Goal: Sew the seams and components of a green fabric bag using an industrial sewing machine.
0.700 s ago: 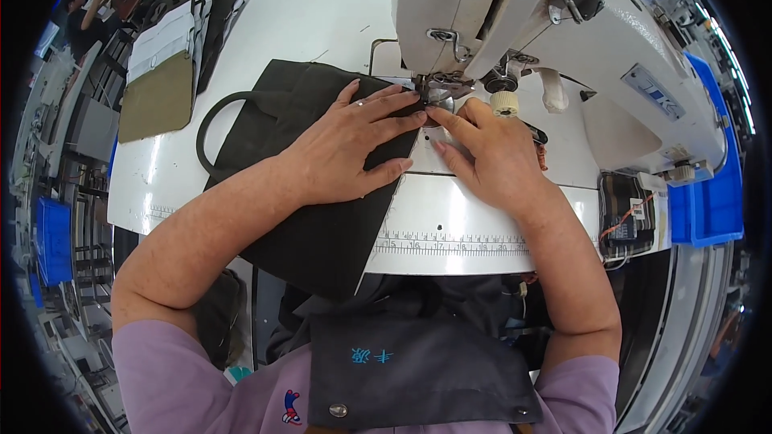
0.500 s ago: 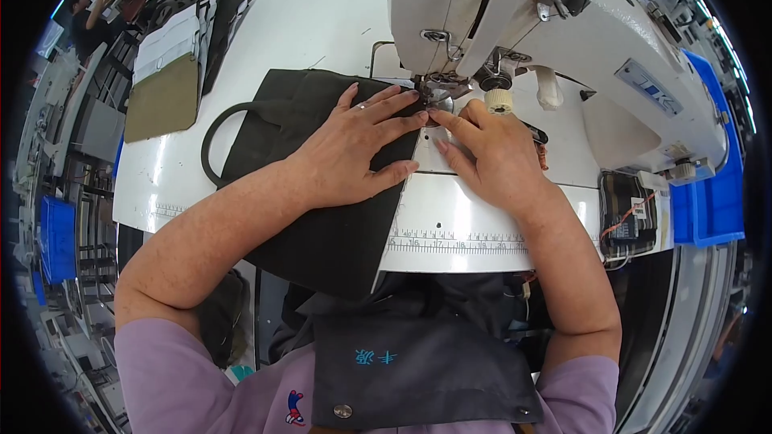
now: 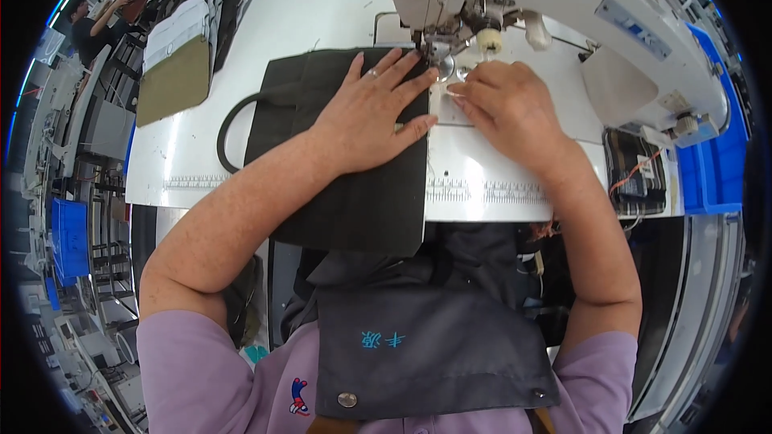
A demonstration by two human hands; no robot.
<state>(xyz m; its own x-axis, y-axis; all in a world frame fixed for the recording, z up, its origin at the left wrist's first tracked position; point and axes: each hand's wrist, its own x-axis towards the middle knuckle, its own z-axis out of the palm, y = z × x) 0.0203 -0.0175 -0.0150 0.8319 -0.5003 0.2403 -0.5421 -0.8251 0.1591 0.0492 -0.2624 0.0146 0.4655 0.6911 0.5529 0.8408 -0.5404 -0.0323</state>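
Note:
A dark olive-black fabric bag panel (image 3: 354, 209) with a looped handle (image 3: 227, 133) lies on the white table, its lower end hanging past the front edge. My left hand (image 3: 374, 108) rests flat on it, fingers spread, the fingertips close to the needle area of the sewing machine (image 3: 555, 0). My right hand (image 3: 508, 104) is just right of the panel's edge, thumb and fingers pinched together. Something small and pale shows at its fingertips, too small to make out. The presser foot (image 3: 434, 52) sits at the panel's upper right corner; the needle point is hidden.
A stack of olive, white and dark cut pieces (image 3: 174, 80) lies at the table's far left. A ruler strip (image 3: 482, 190) runs along the front edge. On the right are a dark striped cloth bundle (image 3: 635, 169) and a blue bin (image 3: 712, 169). Another person (image 3: 92, 32) works at far left.
The panel has turned, so its right edge now runs nearly straight toward me. My right hand has drawn off the panel's edge and its fingers have closed into a pinch. The view has shifted slightly.

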